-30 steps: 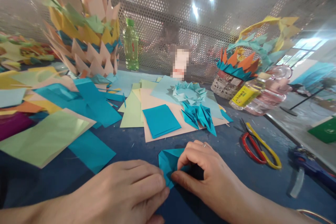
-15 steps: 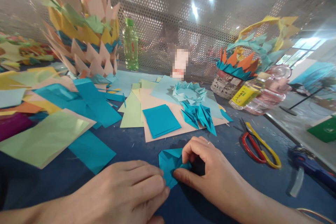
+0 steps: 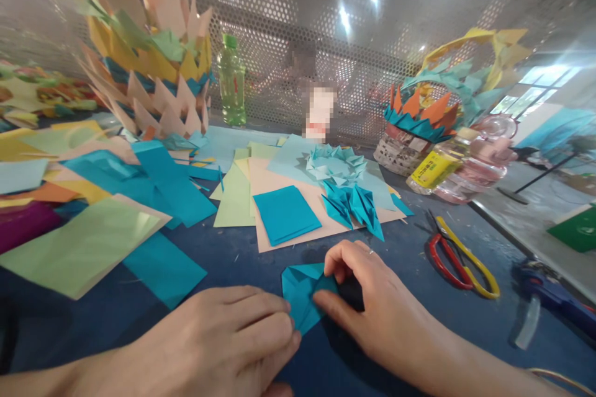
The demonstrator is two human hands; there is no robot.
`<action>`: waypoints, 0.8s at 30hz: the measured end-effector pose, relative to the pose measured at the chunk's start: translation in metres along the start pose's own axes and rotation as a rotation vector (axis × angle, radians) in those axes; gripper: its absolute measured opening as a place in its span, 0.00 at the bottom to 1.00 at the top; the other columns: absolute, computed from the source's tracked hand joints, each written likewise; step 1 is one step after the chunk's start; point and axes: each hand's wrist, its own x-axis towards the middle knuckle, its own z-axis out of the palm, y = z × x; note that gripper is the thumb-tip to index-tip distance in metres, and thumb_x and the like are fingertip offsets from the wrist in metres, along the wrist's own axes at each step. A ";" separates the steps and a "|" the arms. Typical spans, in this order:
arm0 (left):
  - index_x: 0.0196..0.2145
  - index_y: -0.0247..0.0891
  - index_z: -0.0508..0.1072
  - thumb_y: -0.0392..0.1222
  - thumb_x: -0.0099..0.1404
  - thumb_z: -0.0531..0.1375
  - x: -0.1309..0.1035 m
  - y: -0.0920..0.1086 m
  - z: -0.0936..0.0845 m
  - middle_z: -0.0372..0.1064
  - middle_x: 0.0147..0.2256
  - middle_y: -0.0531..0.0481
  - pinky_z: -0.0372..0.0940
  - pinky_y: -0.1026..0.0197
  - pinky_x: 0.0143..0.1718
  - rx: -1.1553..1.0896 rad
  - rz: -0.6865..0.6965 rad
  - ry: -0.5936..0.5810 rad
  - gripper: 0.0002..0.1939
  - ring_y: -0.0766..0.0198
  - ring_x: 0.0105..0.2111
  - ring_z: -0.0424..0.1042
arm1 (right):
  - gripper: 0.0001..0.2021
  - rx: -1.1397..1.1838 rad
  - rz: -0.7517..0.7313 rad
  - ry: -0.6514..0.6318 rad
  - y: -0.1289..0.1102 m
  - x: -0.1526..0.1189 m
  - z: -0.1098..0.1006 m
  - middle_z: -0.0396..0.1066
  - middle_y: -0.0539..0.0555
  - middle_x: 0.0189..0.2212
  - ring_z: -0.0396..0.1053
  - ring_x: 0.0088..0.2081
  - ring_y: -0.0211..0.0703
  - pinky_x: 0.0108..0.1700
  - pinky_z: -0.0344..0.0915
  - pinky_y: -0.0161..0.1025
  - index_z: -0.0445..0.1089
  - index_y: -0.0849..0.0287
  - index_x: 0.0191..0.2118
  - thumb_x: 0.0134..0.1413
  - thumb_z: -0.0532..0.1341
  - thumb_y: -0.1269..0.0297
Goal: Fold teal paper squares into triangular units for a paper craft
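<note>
A partly folded blue paper (image 3: 300, 298) lies on the dark table between my hands, with creases and a folded upper edge. My left hand (image 3: 242, 335) rests over its lower left edge, fingers together and pressing it down. At the paper's right side, my right hand (image 3: 361, 288) pinches the edge between thumb and curled index finger. Just beyond lies a stack of blue squares (image 3: 286, 214) on a pale pink sheet (image 3: 261, 242). Folded blue pieces (image 3: 352, 205) sit to the right of the stack, in front of a light blue paper ring (image 3: 335, 164).
Scissors (image 3: 460, 257) and a blue glue gun (image 3: 554, 298) lie at the right. Loose coloured sheets (image 3: 84, 242) cover the left. Behind stand a tall paper model (image 3: 153, 56), a green bottle (image 3: 231, 80), a paper basket (image 3: 405, 136) and a yellow-labelled bottle (image 3: 435, 167).
My right thumb has shifted slightly right and up along the blue paper, showing more of its creased middle. My left hand stays nearly in place.
</note>
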 end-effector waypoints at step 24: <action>0.39 0.38 0.75 0.37 0.75 0.51 0.000 -0.001 -0.005 0.73 0.28 0.54 0.65 0.66 0.26 -0.044 0.016 -0.032 0.13 0.68 0.22 0.68 | 0.11 0.059 -0.006 -0.003 0.006 0.003 -0.002 0.65 0.50 0.35 0.65 0.39 0.46 0.42 0.62 0.44 0.62 0.55 0.41 0.56 0.60 0.76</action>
